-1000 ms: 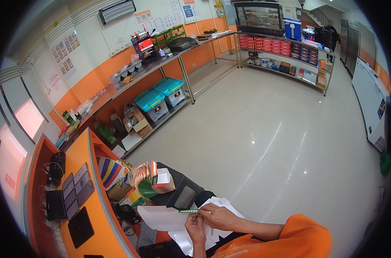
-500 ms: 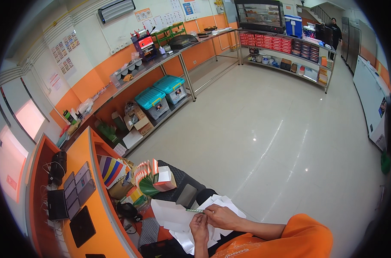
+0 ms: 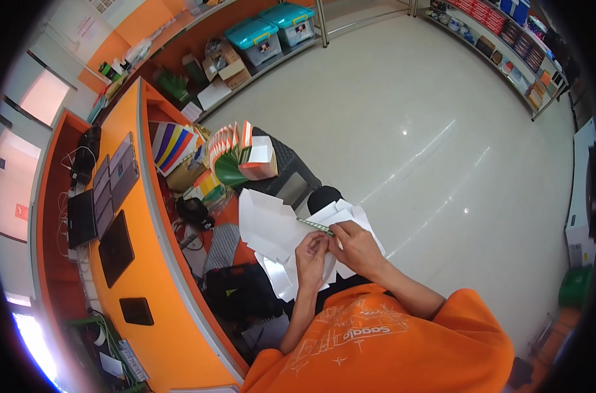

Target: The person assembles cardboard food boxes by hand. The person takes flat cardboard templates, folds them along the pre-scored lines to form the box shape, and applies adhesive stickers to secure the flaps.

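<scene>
Cardboard (image 3: 265, 219), apparently in both hands (image 3: 311, 257)

White lettering (image 3: 370, 333) is borne on the front of the orange shirt (image 3: 403, 357), at the near side. Labels (image 3: 264, 48) are carried by the teal-lidded bins (image 3: 250, 33) at the far left; their print is too small to be read. Reddish print is noted on a wall notice (image 3: 87, 27), far left, likewise illegible.
</scene>
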The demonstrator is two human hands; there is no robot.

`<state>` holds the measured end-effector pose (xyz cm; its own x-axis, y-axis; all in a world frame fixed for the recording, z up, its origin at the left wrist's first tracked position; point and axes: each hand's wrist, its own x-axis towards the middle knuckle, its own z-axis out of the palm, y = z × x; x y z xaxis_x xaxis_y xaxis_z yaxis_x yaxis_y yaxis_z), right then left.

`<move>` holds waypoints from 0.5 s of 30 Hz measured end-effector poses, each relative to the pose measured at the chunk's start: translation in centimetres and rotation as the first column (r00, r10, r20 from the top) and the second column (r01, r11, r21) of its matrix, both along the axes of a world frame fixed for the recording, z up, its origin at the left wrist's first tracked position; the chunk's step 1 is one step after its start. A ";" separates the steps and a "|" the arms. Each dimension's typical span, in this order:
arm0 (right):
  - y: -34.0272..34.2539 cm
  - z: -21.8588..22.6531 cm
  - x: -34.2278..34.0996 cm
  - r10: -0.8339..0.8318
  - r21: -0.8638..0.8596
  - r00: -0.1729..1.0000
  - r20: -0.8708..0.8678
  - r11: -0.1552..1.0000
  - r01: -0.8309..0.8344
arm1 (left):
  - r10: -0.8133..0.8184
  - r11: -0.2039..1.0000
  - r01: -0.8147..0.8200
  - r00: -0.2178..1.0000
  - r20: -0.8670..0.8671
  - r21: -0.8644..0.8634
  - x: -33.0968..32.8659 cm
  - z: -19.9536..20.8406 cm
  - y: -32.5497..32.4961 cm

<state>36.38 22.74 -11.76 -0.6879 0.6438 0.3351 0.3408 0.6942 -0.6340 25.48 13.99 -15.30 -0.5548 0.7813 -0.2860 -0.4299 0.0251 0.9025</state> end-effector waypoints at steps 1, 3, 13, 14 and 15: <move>0.1 -0.1 -0.1 0.028 0.047 0.999 -0.022 0.999 -0.027 | -0.013 1.000 0.013 1.000 -0.004 0.008 -0.1 0.0 0.0; -0.1 -0.1 0.0 0.027 0.034 1.000 -0.006 0.999 -0.027 | -0.025 1.000 0.025 1.000 -0.002 0.010 -0.2 0.1 -0.1; 0.5 -0.2 0.1 0.094 0.032 0.993 0.074 0.995 -0.097 | -0.019 0.983 -0.111 0.729 -0.685 -0.145 -0.1 2.9 0.4; 0.6 0.2 0.1 0.095 0.027 0.992 0.084 0.995 -0.098 | 0.012 0.978 -0.198 0.364 -0.931 -0.065 -0.3 4.1 0.5; 0.8 0.5 0.1 0.085 0.033 0.992 0.091 0.996 -0.088 | 0.015 0.980 -0.188 0.370 -0.929 -0.059 -1.0 4.8 0.6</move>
<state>36.51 23.58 -11.24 -0.7688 0.5688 0.2922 0.3324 0.7458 -0.5772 24.51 14.57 -10.50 -0.6124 0.7014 0.3646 0.6574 0.1958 0.7276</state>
